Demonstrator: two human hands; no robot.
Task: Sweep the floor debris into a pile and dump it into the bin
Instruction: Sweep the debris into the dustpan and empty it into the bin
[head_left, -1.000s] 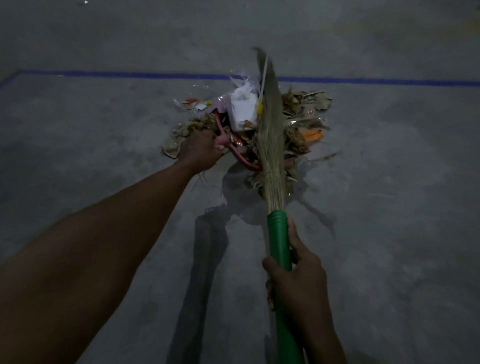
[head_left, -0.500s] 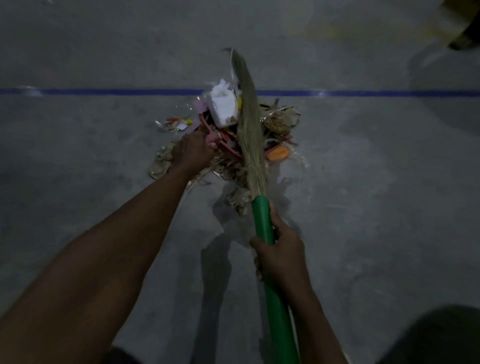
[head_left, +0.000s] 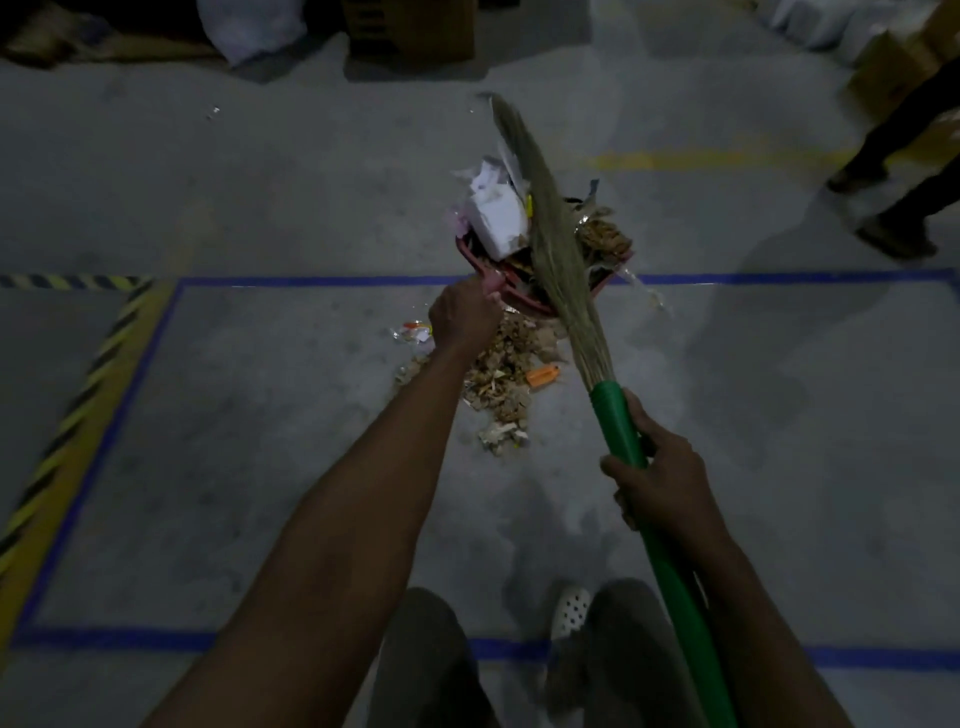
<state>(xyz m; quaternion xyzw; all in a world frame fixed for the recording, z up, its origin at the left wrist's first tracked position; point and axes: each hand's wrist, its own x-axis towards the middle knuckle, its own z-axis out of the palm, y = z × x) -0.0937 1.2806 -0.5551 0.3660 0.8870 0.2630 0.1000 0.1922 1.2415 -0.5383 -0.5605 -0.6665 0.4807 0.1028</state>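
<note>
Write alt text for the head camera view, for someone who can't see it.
A person's left hand grips a red dustpan heaped with trash while the right hand holds a green-handled broom, its bristles laid over the load. Loose debris lies on the grey floor below, inside blue tape lines.

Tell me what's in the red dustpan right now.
The dustpan holds white paper trash and brown dry litter. The broom bristles lie across its middle, hiding whatever sits beneath them.

Red dustpan (head_left: 522, 303) heaped with white paper (head_left: 496, 215) and scraps, green-handled straw broom (head_left: 558, 260) slanted across it, loose debris pile (head_left: 506, 364) nearby.
</note>
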